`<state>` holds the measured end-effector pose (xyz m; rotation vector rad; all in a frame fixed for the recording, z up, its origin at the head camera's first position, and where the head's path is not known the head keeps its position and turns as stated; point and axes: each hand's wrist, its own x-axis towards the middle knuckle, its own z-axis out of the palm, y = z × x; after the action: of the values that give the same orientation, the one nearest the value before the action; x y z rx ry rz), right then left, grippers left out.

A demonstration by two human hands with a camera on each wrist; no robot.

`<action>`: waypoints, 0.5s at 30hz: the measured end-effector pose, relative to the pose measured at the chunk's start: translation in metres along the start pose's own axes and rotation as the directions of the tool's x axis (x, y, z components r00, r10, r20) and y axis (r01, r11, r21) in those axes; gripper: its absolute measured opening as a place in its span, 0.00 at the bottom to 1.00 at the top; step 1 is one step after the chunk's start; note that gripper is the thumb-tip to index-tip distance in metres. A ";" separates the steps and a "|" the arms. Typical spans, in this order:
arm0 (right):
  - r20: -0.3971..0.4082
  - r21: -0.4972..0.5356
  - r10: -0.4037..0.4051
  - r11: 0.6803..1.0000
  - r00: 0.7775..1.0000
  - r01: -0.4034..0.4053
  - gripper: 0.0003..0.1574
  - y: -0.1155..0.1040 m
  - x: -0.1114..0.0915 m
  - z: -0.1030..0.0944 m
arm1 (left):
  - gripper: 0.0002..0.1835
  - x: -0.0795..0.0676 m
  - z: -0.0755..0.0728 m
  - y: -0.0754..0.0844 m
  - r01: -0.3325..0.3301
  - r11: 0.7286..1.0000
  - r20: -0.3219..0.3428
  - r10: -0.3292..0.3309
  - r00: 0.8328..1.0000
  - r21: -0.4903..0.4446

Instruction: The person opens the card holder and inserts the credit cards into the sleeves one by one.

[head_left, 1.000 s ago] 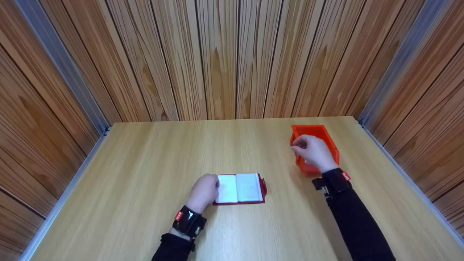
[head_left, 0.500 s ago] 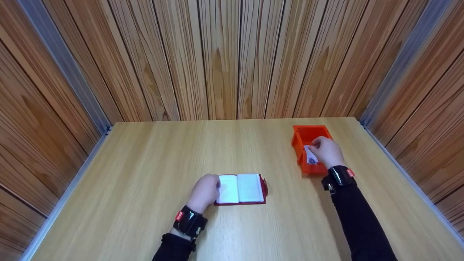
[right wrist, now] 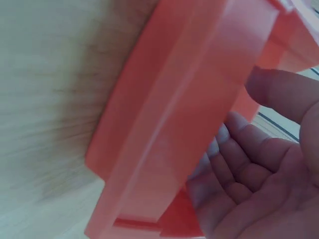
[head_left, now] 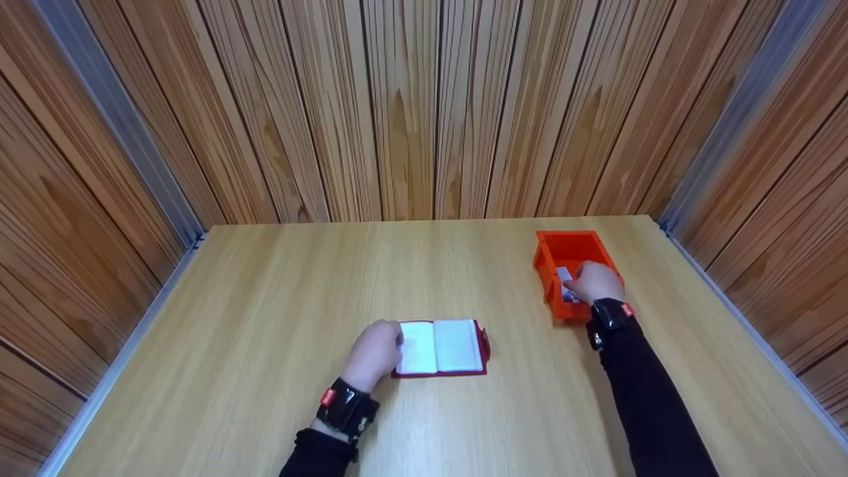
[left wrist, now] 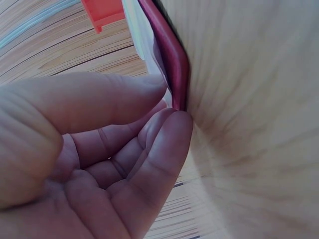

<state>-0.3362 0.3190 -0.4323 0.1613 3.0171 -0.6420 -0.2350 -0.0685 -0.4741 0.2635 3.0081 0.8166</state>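
A small notebook (head_left: 458,346) with a dark red cover lies spread on the table, blank white pages up. My left hand (head_left: 375,348) pinches its left edge. Seen from the left wrist, the thumb lies on the page side and the fingers sit at the edge of the red cover (left wrist: 172,55). Over on the right, my right hand (head_left: 598,283) reaches into an orange plastic bin (head_left: 546,271). A pale printed piece of paper (head_left: 565,278) shows inside, left of that hand. In the right wrist view the thumb stands apart from the fingers, whose tips the bin wall (right wrist: 184,99) hides.
The light wooden tabletop (head_left: 285,285) carries both the notebook and the bin. Wood-plank walls (head_left: 397,112) rise at the back and at both sides, with grey metal posts (head_left: 126,112) in the corners.
My right hand has moved slightly right and dropped lower into the bin, uncovering the pale paper to its left. The left hand keeps its pinch on the notebook, which stays in place.
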 end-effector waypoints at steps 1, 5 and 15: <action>0.005 -0.012 0.001 1.000 1.000 -0.001 0.18 0.000 0.000 0.001 | 0.05 0.000 0.000 0.000 -0.002 1.000 -0.001 0.002 1.000 0.000; 0.023 -0.035 0.015 0.999 1.000 -0.014 0.16 -0.003 0.001 0.004 | 0.05 0.000 0.001 -0.001 -0.027 1.000 -0.015 0.027 1.000 0.011; 0.005 -0.149 0.053 0.987 0.999 -0.052 0.14 -0.007 0.001 0.016 | 0.04 -0.001 0.000 -0.001 -0.042 0.999 -0.015 0.042 0.999 0.016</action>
<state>-0.3380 0.3062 -0.4440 0.2297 3.0253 -0.4096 -0.2339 -0.0697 -0.4749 0.3232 3.0348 0.8019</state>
